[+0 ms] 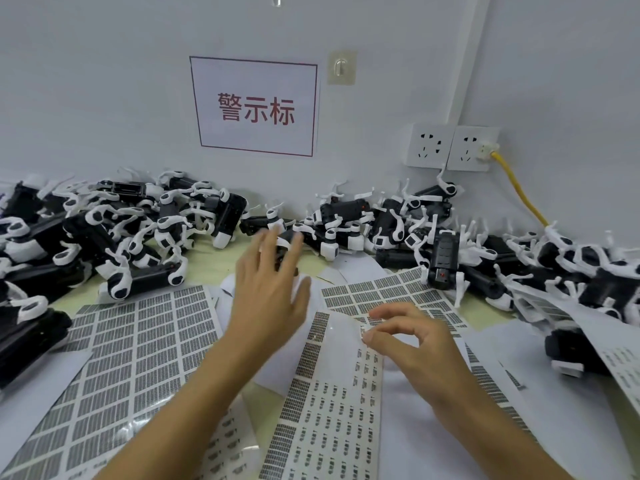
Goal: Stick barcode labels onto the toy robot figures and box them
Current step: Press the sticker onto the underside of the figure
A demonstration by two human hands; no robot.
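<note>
Black-and-white toy robot figures lie in heaps along the wall, one pile at the left point(114, 233) and another at the right point(446, 237). My left hand point(270, 289) stretches forward with fingers spread, its fingertips on a robot figure point(285, 252) at the middle of the row; whether it grips the figure is unclear. My right hand point(412, 341) hovers over a curled label sheet point(332, 393), thumb and forefinger pinching a small barcode label point(364, 332). A large sheet of barcode labels point(138, 344) lies flat at the left.
More label sheets point(391, 289) and white backing paper point(571, 410) cover the yellow-green tabletop point(221, 268). On the wall are a red-framed sign point(256, 105), a hook point(341, 67) and two sockets point(453, 145) with a yellow cable point(519, 188) plugged in.
</note>
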